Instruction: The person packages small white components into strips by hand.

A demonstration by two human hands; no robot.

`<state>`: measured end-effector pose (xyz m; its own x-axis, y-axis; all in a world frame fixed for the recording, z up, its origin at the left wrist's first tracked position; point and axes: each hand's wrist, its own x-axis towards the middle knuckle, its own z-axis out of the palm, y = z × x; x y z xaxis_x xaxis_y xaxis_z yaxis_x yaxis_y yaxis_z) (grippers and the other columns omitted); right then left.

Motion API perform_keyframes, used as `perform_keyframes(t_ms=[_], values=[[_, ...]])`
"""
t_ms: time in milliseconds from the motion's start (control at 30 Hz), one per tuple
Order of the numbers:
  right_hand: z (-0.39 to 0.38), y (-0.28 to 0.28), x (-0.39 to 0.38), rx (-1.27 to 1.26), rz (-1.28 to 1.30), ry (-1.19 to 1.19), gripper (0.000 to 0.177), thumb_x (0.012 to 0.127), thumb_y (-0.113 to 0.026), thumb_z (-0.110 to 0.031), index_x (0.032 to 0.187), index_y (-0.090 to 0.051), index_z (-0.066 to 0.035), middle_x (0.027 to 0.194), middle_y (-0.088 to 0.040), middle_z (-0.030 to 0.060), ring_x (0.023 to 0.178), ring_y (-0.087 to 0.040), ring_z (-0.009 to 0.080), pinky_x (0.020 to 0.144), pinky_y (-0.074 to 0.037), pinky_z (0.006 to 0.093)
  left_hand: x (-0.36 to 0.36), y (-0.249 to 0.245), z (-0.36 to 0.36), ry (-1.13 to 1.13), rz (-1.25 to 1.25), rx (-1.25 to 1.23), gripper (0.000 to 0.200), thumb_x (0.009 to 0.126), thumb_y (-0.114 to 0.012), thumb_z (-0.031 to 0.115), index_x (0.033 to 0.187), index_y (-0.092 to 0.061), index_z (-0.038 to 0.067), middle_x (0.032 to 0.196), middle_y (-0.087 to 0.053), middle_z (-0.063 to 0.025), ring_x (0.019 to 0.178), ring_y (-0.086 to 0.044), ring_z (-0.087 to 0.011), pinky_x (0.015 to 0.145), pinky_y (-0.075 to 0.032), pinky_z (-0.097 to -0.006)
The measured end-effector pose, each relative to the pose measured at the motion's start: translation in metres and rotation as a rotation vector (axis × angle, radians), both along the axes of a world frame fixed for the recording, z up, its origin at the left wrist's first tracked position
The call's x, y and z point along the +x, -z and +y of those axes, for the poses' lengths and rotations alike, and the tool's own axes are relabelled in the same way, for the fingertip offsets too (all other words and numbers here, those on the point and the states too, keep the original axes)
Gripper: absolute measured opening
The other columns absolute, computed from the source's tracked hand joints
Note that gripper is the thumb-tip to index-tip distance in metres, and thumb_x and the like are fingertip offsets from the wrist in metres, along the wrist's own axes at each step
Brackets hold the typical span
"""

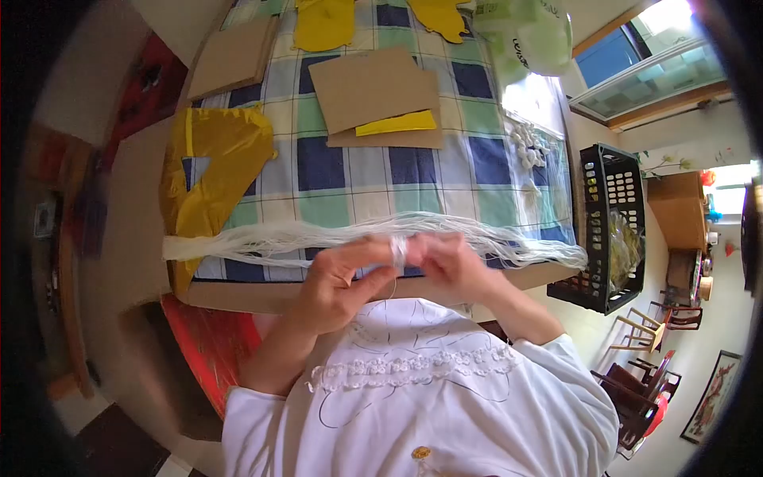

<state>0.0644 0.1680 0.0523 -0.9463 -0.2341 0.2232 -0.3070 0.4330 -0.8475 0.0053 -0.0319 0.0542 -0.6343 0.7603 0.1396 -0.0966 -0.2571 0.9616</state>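
Checked cloth (405, 171), long white strands (334, 236), left hand (335, 288) gripping thread (399, 251), right hand (455, 265) blurred, grip unclear

There are two hands (330, 290), one thread bundle (326, 236), one crate (594, 211) and one green bag (532, 36).
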Motion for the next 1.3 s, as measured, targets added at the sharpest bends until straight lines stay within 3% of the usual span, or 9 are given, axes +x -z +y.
perform_keyframes(t_ms=[133, 367, 500, 633, 733, 833, 967, 1100, 1300], values=[[0.001, -0.013, -0.001, 0.016, -0.086, 0.047, 0.017, 0.078, -0.060, 0.005, 0.094, -0.058, 0.002, 0.078, -0.061, 0.0142, 0.069, -0.061, 0.0310, 0.062, -0.048, 0.0344, 0.001, -0.005, 0.018, -0.367, 0.860, -0.512, 0.024, 0.080, -0.060, -0.007, 0.102, -0.064, 0.002, 0.104, -0.064, -0.0124, 0.094, -0.061, -0.0260, 0.086, -0.044, -0.0296], [0.009, 0.007, -0.013, 0.226, -0.051, 0.303, 0.028, 0.083, -0.056, 0.005, 0.111, -0.059, 0.001, 0.091, -0.058, 0.0148, 0.078, -0.061, 0.0272, 0.070, -0.049, 0.0321, 0.006, 0.008, 0.017, -0.299, -0.031, -0.278, 0.008, 0.088, -0.062, 0.008, 0.088, -0.064, 0.001, 0.090, -0.068, -0.0090, 0.085, -0.064, -0.0149, 0.077, -0.048, -0.0264], [0.005, -0.015, -0.007, -0.210, -0.128, 0.201, 0.035, 0.088, -0.054, 0.000, 0.123, -0.053, -0.005, 0.106, -0.056, 0.0128, 0.086, -0.060, 0.0238, 0.072, -0.050, 0.0350, 0.003, 0.010, 0.012, -0.198, -0.273, -0.137, 0.013, 0.091, -0.058, 0.010, 0.090, -0.066, 0.000, 0.094, -0.069, -0.0069, 0.089, -0.063, -0.0133, 0.080, -0.049, -0.0268], [-0.011, -0.011, -0.003, -0.448, -0.535, 0.004, 0.037, 0.091, -0.054, -0.004, 0.127, -0.050, -0.006, 0.093, -0.062, 0.0092, 0.075, -0.060, 0.0166, 0.071, -0.050, 0.0312, 0.002, 0.006, 0.016, -0.257, -0.320, -0.070, 0.015, 0.092, -0.057, 0.011, 0.098, -0.065, 0.000, 0.097, -0.068, -0.0078, 0.088, -0.063, -0.0143, 0.081, -0.049, -0.0280], [-0.016, 0.014, 0.003, -0.240, -0.254, 0.103, 0.024, 0.088, -0.058, -0.006, 0.112, -0.056, -0.004, 0.078, -0.062, 0.0118, 0.065, -0.060, 0.0266, 0.065, -0.049, 0.0316, 0.002, 0.001, 0.019, -0.372, -0.270, -0.164, 0.017, 0.090, -0.058, 0.010, 0.103, -0.065, 0.000, 0.098, -0.068, -0.0096, 0.089, -0.063, -0.0168, 0.080, -0.048, -0.0299], [-0.006, -0.009, 0.001, -0.050, -0.098, 0.111, 0.018, 0.083, -0.063, -0.006, 0.099, -0.058, -0.001, 0.082, -0.060, 0.0138, 0.072, -0.059, 0.0330, 0.067, -0.049, 0.0337, 0.000, 0.004, 0.015, -0.426, 0.595, -0.570, 0.017, 0.091, -0.058, 0.007, 0.106, -0.064, 0.002, 0.109, -0.065, -0.0076, 0.096, -0.061, -0.0167, 0.078, -0.049, -0.0317], [0.002, -0.018, -0.003, 0.094, 0.017, 0.070, 0.023, 0.079, -0.065, -0.006, 0.100, -0.059, -0.001, 0.088, -0.059, 0.0133, 0.078, -0.059, 0.0335, 0.070, -0.049, 0.0368, 0.004, -0.005, 0.002, 0.018, -0.162, -0.014, 0.019, 0.084, -0.063, 0.004, 0.103, -0.062, 0.000, 0.099, -0.064, -0.0144, 0.095, -0.062, -0.0290, 0.084, -0.046, -0.0326], [-0.003, -0.015, 0.002, 0.088, 0.031, 0.001, 0.023, 0.079, -0.063, -0.003, 0.100, -0.056, 0.001, 0.087, -0.059, 0.0166, 0.078, -0.058, 0.0368, 0.068, -0.049, 0.0369, -0.003, -0.005, 0.010, -0.306, 0.478, -0.447, 0.011, 0.086, -0.062, 0.002, 0.097, -0.063, 0.000, 0.098, -0.067, -0.0109, 0.094, -0.062, -0.0200, 0.084, -0.047, -0.0315], [-0.002, -0.013, -0.008, -0.164, -0.222, 0.217, 0.024, 0.089, -0.055, -0.005, 0.112, -0.058, 0.001, 0.096, -0.060, 0.0155, 0.082, -0.062, 0.0307, 0.072, -0.050, 0.0354, 0.005, 0.000, 0.013, -0.258, -0.090, -0.165, 0.011, 0.092, -0.056, 0.005, 0.097, -0.062, -0.002, 0.098, -0.066, -0.0099, 0.093, -0.061, -0.0148, 0.086, -0.047, -0.0282]])
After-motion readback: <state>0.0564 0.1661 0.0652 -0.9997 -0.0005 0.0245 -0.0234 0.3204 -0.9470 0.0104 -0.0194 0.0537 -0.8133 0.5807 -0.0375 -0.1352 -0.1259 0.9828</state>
